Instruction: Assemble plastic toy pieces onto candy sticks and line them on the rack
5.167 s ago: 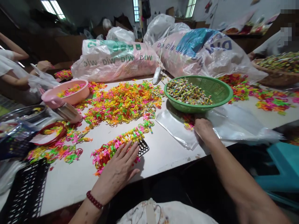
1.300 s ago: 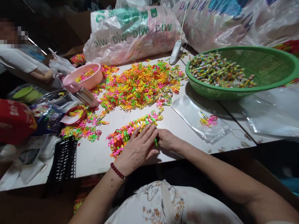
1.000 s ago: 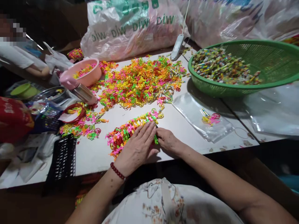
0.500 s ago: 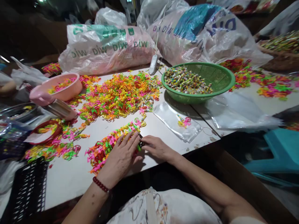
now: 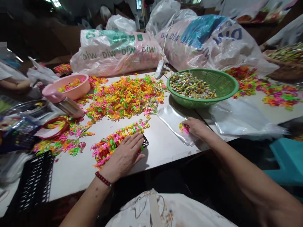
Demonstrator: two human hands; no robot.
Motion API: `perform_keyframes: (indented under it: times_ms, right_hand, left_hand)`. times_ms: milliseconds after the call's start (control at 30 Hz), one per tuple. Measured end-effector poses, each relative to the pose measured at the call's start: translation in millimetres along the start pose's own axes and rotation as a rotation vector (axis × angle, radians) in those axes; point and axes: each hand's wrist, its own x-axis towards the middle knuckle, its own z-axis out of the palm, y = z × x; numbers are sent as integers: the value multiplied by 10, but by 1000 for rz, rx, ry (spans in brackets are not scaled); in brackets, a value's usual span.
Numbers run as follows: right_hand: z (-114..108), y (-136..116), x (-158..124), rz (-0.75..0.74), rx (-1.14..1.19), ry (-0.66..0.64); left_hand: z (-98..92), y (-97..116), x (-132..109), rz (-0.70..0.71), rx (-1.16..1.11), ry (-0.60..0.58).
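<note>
My left hand lies flat, fingers stretched out, over rows of small pink, yellow, green and orange plastic pieces. Under them, the corner of a black grid tray shows beside my fingertips. My right hand is over a stack of clear plastic bags, thumb and fingers closed on a small pink and yellow plastic toy. Part of that toy is hidden by the fingers. A big heap of similar coloured plastic pieces spreads behind my left hand.
A green basket holds many small wrapped sticks. More clear bags lie to its right. On the left are a pink basin, a steel and pink flask, a red dish and a black crate. Large filled sacks stand behind.
My right hand has left the tray's edge and moved right to the small toy on the clear bags. My left hand stays on the rows of pieces. The view has shifted slightly.
</note>
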Motion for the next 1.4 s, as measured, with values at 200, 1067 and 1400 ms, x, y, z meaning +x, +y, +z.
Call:
perform_keyframes:
  times_ms: [200, 1067, 1400]
  right_hand:
    - [-48, -227, -108, -18, -6, 20]
    - [510, -2049, -184, -287, 1132, 17]
    - [479, -2052, -41, -402, 956, -65]
  left_hand:
    - [-4, -30, -14, -50, 11, -8]
    - [35, -82, -58, -75, -158, 7]
    - [0, -83, -51, -80, -184, -23]
